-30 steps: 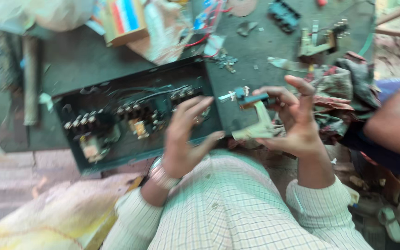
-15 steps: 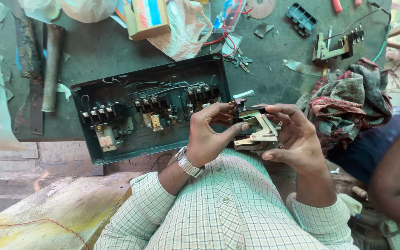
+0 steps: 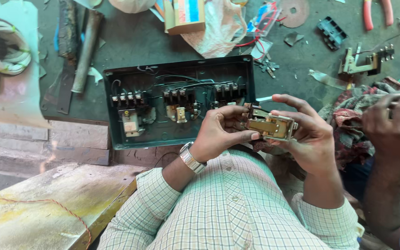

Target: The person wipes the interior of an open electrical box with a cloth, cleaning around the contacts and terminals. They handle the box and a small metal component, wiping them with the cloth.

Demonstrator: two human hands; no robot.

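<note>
Brass-coloured metal relay assembly (image 3: 270, 127), boxy and dull yellow with small screws and a folded plate frame, sat between the person's two hands, held just above the lap and just beside the right edge of an open switch box (image 3: 179, 103). The left hand (image 3: 221, 132), with a steel-link wristwatch (image 3: 190, 158) at the wrist, pinched the assembly's left end between thumb and curled fingertips. The right hand (image 3: 311, 134) cradled it from behind and below, the fingers wrapped over the top edge and the palm closed against its right side, so both hands were gripping the same part. The sleeves were a pale green checked cotton.

That switch box was a shallow dark green metal tray with rounded corners, lying flat on a grimy dark workbench (image 3: 130, 41). Inside it ran thin black wires and three blocks of screw terminals in a row, with a small cream component under the left block.

A crumpled patterned rag (image 3: 353, 120) lay to the right of the hands. Farther back on the bench were a cardboard carton (image 3: 184, 15), a rusty pipe (image 3: 85, 48), a coil of white wire (image 3: 3, 51), red-handled pliers (image 3: 376, 13) and another bare metal bracket part (image 3: 364, 62). Another person's hand (image 3: 390, 125) rested on the rag at the right edge.
</note>
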